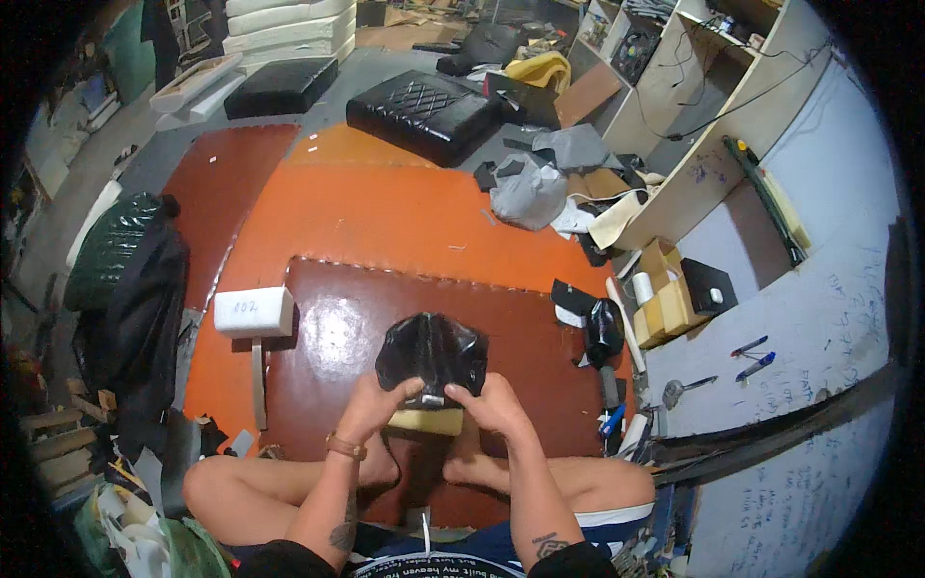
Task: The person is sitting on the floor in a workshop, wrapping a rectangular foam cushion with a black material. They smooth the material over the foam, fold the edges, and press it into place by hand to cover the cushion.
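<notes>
My left hand (pixel 374 407) and my right hand (pixel 493 401) grip the near edge of a glossy black vinyl cover (pixel 432 354), one at each side. Both thumbs press on top of it, close to a small pale patch at the middle of that edge. The cover bulges away from me, and what is inside it, if anything, is hidden. Just below it, between my bare feet, shows a pale yellow foam piece (pixel 427 421). A white-headed mallet (pixel 253 312) with a wooden handle lies to the left on the padded brown-and-orange mat (pixel 385 217).
Black padded cushions (pixel 424 114) and stacked white foam slabs (pixel 291 34) stand at the back. A grey plastic bag (pixel 528 193) and scraps lie at the right, beside a shelf unit (pixel 665 164). Dark sheeting (pixel 145 318) is heaped at the left. Pens (pixel 756 366) lie at the right.
</notes>
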Tool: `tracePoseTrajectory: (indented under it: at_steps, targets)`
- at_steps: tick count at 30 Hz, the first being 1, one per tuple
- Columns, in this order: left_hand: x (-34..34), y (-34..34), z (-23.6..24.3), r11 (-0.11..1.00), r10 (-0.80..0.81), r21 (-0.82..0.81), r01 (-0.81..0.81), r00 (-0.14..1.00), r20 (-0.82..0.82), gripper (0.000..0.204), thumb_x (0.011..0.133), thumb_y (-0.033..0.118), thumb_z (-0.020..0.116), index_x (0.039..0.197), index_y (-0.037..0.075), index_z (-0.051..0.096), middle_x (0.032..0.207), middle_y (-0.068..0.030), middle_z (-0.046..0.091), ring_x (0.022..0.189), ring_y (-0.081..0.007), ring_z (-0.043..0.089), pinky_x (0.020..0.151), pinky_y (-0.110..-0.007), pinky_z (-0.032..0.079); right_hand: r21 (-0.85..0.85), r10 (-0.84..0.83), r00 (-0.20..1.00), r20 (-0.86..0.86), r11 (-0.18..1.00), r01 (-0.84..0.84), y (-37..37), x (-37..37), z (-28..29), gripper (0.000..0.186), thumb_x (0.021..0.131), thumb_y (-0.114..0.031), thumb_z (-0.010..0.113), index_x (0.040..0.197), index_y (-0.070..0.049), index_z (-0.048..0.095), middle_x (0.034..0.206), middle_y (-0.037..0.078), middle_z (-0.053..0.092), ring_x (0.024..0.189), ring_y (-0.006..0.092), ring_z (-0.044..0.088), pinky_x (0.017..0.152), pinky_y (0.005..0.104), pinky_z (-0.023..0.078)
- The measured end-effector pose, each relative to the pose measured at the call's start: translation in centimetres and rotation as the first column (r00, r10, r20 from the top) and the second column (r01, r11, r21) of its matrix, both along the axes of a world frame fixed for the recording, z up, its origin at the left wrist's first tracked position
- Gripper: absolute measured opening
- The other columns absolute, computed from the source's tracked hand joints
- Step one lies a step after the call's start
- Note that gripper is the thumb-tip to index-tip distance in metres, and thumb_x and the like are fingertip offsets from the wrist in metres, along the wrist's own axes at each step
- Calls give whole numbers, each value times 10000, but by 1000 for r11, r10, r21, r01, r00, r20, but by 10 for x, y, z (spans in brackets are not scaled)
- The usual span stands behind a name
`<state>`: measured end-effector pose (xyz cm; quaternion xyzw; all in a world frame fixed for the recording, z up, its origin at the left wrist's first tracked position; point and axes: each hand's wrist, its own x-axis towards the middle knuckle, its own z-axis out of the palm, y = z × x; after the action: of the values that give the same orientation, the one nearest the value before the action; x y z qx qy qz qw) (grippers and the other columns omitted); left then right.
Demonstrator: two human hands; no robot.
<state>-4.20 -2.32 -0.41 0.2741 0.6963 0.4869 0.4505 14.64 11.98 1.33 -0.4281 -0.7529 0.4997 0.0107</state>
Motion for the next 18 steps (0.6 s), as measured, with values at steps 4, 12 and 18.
tracePoseTrajectory:
  at_steps: [4,12,18]
  targets:
    - [4,19,-43,975,198,187,-118,838,-509,178,913,210,812,968,43,781,866,-180,759,775,-404,718,699,-466,556,190,-174,979,106,970,152,-7,-20,-43,532,942,-501,759,1049,19,765,1032,273,765,1010,464,731,885,525,572]
    - [-11,43,-138,1000,20,16,-11,606,-795,184,912,273,812,953,96,788,877,-206,728,825,-437,658,728,-532,529,439,-257,937,237,889,133,-4,-41,-132,534,952,-527,709,967,4,766,1025,278,737,978,471,723,857,557,571]
    - [-11,35,-176,995,-46,-88,-49,551,-833,330,891,389,828,872,69,751,784,-217,709,770,-440,698,700,-540,539,393,-160,936,313,919,26,-7,-40,-172,408,946,-450,725,1021,-53,781,1064,241,742,1002,454,730,873,565,572]
